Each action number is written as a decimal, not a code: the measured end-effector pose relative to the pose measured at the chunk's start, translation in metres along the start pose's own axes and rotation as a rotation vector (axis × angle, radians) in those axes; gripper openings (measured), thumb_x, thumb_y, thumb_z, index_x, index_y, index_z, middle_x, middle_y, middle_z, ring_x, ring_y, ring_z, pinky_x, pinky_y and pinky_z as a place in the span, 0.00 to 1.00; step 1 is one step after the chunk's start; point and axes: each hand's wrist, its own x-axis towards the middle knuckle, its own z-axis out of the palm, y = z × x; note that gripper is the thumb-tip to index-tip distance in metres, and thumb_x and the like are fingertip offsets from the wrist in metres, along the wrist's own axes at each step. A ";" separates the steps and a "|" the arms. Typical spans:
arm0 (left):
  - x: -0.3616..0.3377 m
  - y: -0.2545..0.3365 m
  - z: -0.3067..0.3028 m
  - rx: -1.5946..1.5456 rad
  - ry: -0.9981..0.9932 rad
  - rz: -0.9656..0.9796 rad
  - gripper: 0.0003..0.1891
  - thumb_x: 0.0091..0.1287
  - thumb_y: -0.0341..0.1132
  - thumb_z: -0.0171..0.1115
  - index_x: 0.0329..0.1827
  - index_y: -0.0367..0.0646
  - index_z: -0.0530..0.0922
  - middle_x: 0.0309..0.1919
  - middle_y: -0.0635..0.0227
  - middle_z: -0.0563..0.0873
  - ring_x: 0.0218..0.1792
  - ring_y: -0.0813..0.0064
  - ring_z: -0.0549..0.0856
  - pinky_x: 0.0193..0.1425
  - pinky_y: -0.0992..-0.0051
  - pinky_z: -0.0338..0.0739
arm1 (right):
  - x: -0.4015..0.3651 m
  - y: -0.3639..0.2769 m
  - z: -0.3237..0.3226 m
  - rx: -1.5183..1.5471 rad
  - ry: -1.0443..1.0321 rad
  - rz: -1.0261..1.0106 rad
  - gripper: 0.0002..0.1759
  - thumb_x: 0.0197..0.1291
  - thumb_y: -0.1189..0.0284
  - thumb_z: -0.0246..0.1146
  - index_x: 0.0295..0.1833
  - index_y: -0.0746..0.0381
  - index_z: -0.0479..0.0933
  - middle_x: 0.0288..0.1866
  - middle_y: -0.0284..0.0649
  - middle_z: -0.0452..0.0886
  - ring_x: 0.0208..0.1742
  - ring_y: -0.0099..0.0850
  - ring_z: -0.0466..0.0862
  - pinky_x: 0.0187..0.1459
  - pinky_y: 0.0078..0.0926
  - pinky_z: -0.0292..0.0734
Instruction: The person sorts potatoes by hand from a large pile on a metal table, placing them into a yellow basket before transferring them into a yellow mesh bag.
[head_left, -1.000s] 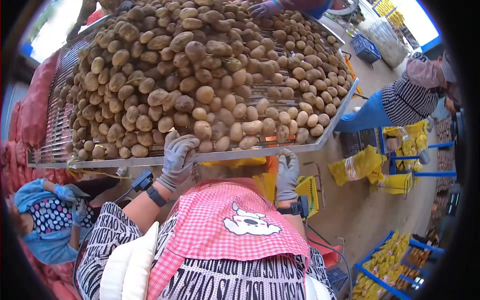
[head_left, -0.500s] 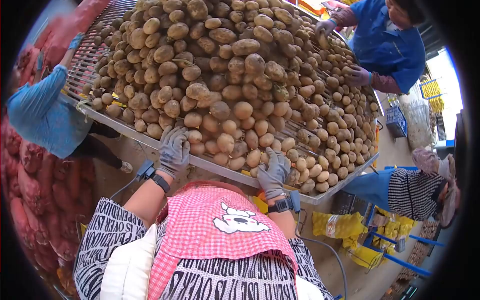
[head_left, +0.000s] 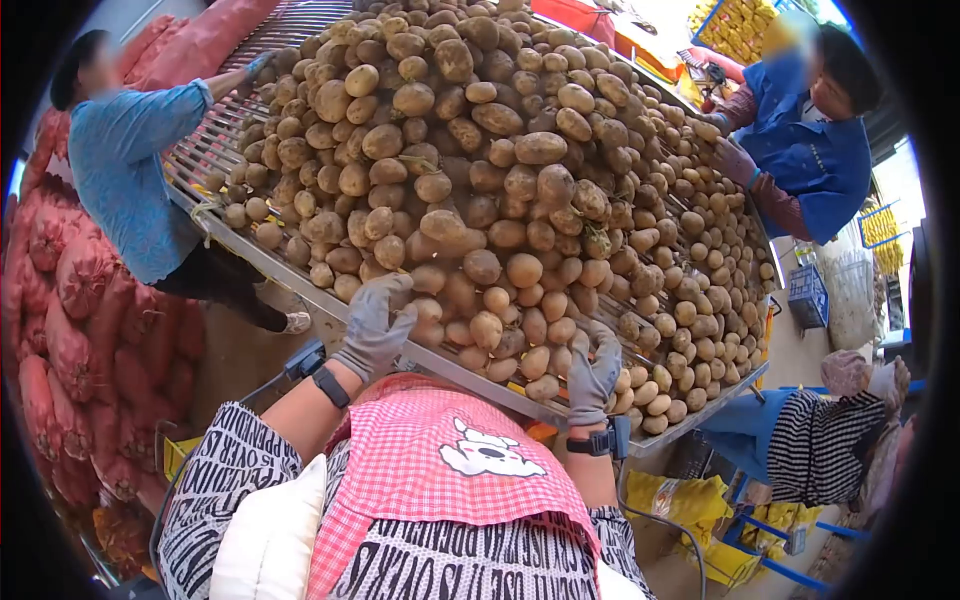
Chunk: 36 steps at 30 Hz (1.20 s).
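Since half a second ago, your right hand has slid rightward along the rim. It lies open, fingers spread. Your left hand curls over the edge potatoes; grip unclear. Risk: the heap slopes toward the table rim, so pulling bottom ones may spill others.

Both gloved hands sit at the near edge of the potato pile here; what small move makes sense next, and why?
Probably close the grey-gloved right hand on one brown potato by the metal table rim: its fingers lie spread over that edge row.
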 end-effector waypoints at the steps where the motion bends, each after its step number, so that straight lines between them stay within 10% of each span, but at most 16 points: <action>1: 0.007 0.017 -0.019 0.282 0.199 0.196 0.29 0.60 0.36 0.73 0.63 0.39 0.73 0.58 0.56 0.81 0.61 0.51 0.79 0.72 0.57 0.69 | 0.007 -0.009 0.005 0.015 -0.007 -0.049 0.20 0.62 0.69 0.67 0.58 0.67 0.79 0.55 0.48 0.83 0.58 0.41 0.82 0.62 0.34 0.76; 4: 0.037 -0.001 -0.055 0.468 0.539 0.287 0.38 0.60 0.44 0.77 0.69 0.37 0.69 0.69 0.52 0.72 0.70 0.53 0.71 0.77 0.59 0.62 | 0.036 -0.075 0.025 -0.118 0.015 -0.349 0.25 0.58 0.66 0.70 0.60 0.65 0.79 0.59 0.50 0.82 0.58 0.49 0.81 0.63 0.45 0.74; 9: 0.055 -0.053 -0.088 0.586 0.389 0.040 0.51 0.55 0.52 0.80 0.78 0.41 0.62 0.73 0.52 0.68 0.72 0.51 0.68 0.78 0.58 0.60 | 0.093 -0.146 0.084 -0.226 -0.030 -0.630 0.34 0.56 0.52 0.67 0.63 0.62 0.78 0.65 0.50 0.78 0.68 0.49 0.74 0.73 0.49 0.62; 15: 0.069 -0.052 -0.100 0.451 0.331 0.023 0.45 0.57 0.50 0.79 0.75 0.40 0.69 0.71 0.53 0.72 0.69 0.54 0.73 0.77 0.60 0.63 | 0.121 -0.154 0.179 -0.268 -0.201 -0.575 0.35 0.62 0.45 0.58 0.60 0.64 0.80 0.64 0.51 0.80 0.71 0.48 0.72 0.77 0.49 0.53; 17: 0.073 -0.056 -0.106 0.413 0.296 0.009 0.44 0.57 0.50 0.79 0.74 0.39 0.69 0.70 0.52 0.72 0.70 0.54 0.72 0.77 0.60 0.63 | 0.125 -0.175 0.173 -0.328 -0.547 -0.295 0.35 0.65 0.43 0.53 0.53 0.63 0.84 0.60 0.50 0.83 0.70 0.46 0.73 0.76 0.47 0.54; 25: 0.083 -0.076 -0.104 0.050 0.222 -0.081 0.42 0.59 0.45 0.79 0.72 0.36 0.68 0.65 0.56 0.77 0.65 0.62 0.77 0.72 0.65 0.71 | 0.138 -0.141 0.178 -0.237 -0.331 -0.567 0.39 0.64 0.37 0.49 0.49 0.62 0.86 0.52 0.48 0.84 0.63 0.48 0.76 0.70 0.45 0.63; 27: 0.081 -0.068 -0.101 0.037 0.224 -0.105 0.42 0.59 0.44 0.80 0.73 0.36 0.68 0.66 0.56 0.76 0.65 0.63 0.77 0.72 0.65 0.71 | 0.160 -0.167 0.160 -0.414 -0.780 -0.397 0.39 0.64 0.37 0.50 0.49 0.62 0.86 0.53 0.48 0.84 0.62 0.46 0.77 0.68 0.43 0.67; 36: 0.063 -0.047 -0.051 -0.353 -0.001 -0.122 0.41 0.57 0.40 0.79 0.72 0.34 0.71 0.64 0.59 0.79 0.60 0.69 0.80 0.66 0.70 0.76 | 0.152 -0.141 0.149 -0.365 -0.726 -0.551 0.40 0.62 0.34 0.52 0.47 0.61 0.88 0.52 0.46 0.84 0.60 0.44 0.77 0.64 0.40 0.71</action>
